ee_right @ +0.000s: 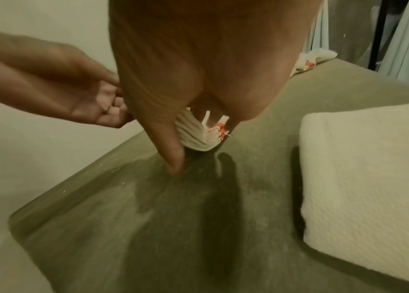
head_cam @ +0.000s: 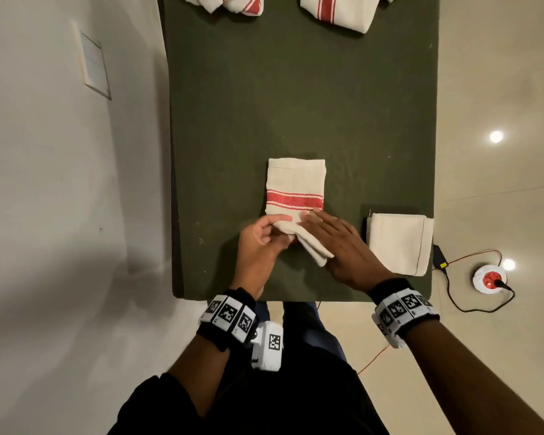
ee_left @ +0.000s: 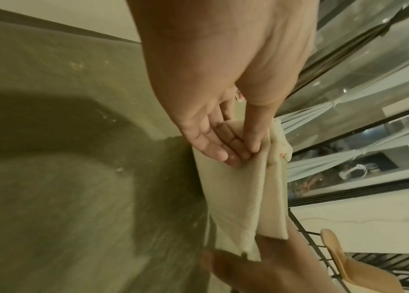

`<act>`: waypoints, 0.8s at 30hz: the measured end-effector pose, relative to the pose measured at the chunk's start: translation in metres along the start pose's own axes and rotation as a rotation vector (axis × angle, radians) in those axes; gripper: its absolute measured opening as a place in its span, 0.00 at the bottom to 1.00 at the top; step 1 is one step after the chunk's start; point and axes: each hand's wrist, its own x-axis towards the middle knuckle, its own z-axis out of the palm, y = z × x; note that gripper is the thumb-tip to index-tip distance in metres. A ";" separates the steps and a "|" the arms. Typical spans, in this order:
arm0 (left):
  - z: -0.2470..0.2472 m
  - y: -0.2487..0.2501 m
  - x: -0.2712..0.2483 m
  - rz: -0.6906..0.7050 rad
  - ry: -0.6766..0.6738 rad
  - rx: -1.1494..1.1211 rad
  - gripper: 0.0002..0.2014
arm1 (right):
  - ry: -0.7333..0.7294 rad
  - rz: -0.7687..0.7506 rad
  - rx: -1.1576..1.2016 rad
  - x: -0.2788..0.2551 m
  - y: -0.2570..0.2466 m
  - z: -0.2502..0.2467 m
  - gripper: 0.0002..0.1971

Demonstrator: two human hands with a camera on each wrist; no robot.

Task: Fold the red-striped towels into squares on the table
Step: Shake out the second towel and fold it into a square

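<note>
Left hand: fingers pinching the near-left edge of the towel, thumb on top, other fingers curled under the lifted layers. The left wrist view confirms it: fingertips pressed together on the cloth, thumb opposing.

Towel sits mid-counter, directly ahead of both sets of fingers. It's already folded down to a narrow strip. Long axis runs away from the person, far end flat, near end lifted and skewed toward the right hand. The red stripe runs crosswise, just beyond the fingertips.

Right hand: flat on the near-right part of the towel, fingers straight and close together, pressing down, not gripping. In the right wrist view the stacked layer edges show just under the palm.

Step, as I read it: final fold of this towel, near end about to go over the far end to turn the strip into a square. Not yet creased.

Next move probably needs:
- left pinch keeps all layers together, or they'll fan out
- carry the near edge forward past the stripe and line it up with the far edge
- right hand slides off, then flattens the crease

To the right of the right fingers, near the counter edge: a folded towel, plain side up, lying square, probably done.

Far ahead of the fingers, at the back of the counter: two more striped towels, the left one bunched. Those look still to do.
</note>
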 end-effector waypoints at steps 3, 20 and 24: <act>0.002 0.011 0.018 0.046 0.086 0.042 0.10 | 0.203 0.073 0.282 0.020 -0.002 -0.008 0.24; -0.002 0.027 0.114 0.217 0.166 0.572 0.18 | 0.389 0.374 0.697 0.093 0.015 -0.042 0.17; -0.007 0.022 0.119 0.263 0.113 0.531 0.11 | 0.393 0.454 0.748 0.089 0.023 -0.037 0.10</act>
